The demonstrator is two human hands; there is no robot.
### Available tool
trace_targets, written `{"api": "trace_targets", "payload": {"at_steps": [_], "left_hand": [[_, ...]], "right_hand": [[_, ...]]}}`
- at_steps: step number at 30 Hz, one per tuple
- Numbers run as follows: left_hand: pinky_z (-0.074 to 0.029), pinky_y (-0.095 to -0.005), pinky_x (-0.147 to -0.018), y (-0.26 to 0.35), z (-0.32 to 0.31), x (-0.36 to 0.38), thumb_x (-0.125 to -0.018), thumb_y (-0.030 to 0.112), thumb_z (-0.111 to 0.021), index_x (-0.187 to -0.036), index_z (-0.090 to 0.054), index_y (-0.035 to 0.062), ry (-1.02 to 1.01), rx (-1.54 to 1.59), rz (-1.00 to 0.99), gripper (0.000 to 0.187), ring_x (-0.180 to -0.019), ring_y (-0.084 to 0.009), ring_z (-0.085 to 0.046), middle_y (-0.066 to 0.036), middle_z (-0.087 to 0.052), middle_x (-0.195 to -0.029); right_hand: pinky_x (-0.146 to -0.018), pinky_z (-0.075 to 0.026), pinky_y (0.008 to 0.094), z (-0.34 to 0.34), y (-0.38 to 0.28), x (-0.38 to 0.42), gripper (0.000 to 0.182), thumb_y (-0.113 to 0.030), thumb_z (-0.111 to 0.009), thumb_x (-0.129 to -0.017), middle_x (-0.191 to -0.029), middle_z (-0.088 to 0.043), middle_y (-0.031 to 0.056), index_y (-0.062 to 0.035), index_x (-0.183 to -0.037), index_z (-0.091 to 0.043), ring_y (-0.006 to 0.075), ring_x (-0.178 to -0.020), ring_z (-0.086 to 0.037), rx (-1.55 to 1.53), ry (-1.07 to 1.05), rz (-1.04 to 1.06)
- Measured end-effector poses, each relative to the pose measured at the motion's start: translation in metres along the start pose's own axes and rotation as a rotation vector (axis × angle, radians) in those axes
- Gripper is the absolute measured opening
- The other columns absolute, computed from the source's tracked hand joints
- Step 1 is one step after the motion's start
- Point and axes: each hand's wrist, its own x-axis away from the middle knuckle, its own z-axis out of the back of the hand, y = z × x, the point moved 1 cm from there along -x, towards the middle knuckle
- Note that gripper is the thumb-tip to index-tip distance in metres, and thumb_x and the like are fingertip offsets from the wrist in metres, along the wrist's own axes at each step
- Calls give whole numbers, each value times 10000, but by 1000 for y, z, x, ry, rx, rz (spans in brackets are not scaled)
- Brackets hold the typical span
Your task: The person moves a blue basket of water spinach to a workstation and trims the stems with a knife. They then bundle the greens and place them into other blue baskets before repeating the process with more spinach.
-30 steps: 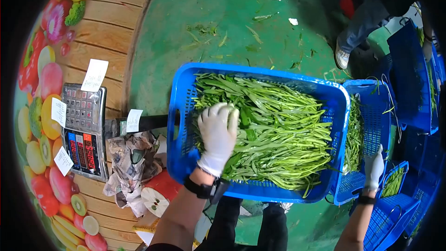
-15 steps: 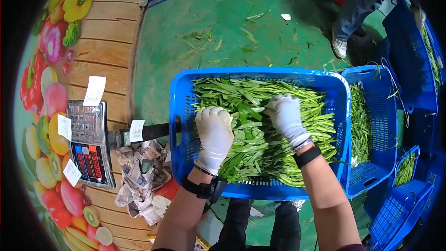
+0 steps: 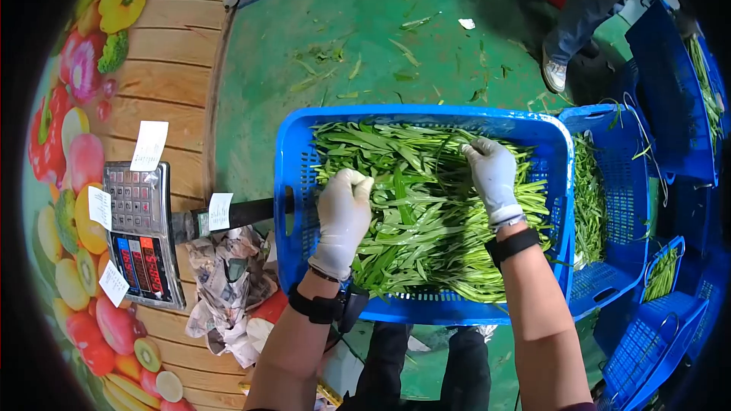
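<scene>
A blue plastic basket (image 3: 426,113) in front of me holds a thick layer of leafy greens (image 3: 411,236), long narrow leaves to the left and pale green stems to the right; they look like water spinach. My left hand (image 3: 343,217), in a white glove, is closed in a pinch over the leaves near the basket's left side. My right hand (image 3: 493,179), gloved too, has its fingertips pressed together above the stems at the upper right. Whatever either pinch holds is too small or hidden to make out.
To the left, a digital scale (image 3: 145,236) with paper slips stands on a wooden surface beside crumpled newspaper (image 3: 228,281). A second blue basket (image 3: 620,213) with greens adjoins mine on the right, near several more baskets. Another person's leg (image 3: 571,38) is at upper right.
My hands have moved apart: the right one rightward and slightly up, the left one slightly left. More of the leaves between them now show.
</scene>
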Motion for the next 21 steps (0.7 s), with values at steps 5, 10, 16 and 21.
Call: {"api": "trace_targets", "payload": {"at_steps": [5, 10, 16, 21], "left_hand": [[-459, -272, -576, -13, -2, -20, -926, 112, -617, -884, -595, 2, 22, 370, 322, 120, -632, -112, -563, -41, -613, -751], [-462, -254, -536, -27, -13, -27, -935, 82, -589, -937, -601, 11, 62, 403, 220, 71, -610, -102, -557, -19, -586, -756], [-494, -419, -577, 3, 13, -72, -910, 131, -605, -992, -615, 61, 255, 71, -170, 108, -657, -358, -643, -192, -614, -692], [-288, -410, -1116, 25, 46, -128, -824, 108, -692, -1393, -410, 33, 461, -277, -248, 639, -1334, -376, -352, -267, -400, -1392]], "right_hand": [[-796, -526, 368, -14, 9, 17, 336, -354, -724, -808, -929, -703, 158, -73, -992, -728, 321, -874, -676, 210, -400, -67], [-869, -449, 444, -21, 6, 58, 484, -324, -691, -824, -1109, -638, 150, -122, -1251, -585, 316, -1013, -600, 458, -288, 273], [-942, -381, 469, -36, 26, 78, 518, -375, -595, -889, -1204, -594, 104, -112, -1327, -511, 282, -1135, -528, 514, -268, 396], [-933, -373, 466, -16, 14, 71, 508, -327, -637, -872, -1217, -566, 129, -114, -1319, -522, 293, -1134, -511, 373, -98, 432]]}}
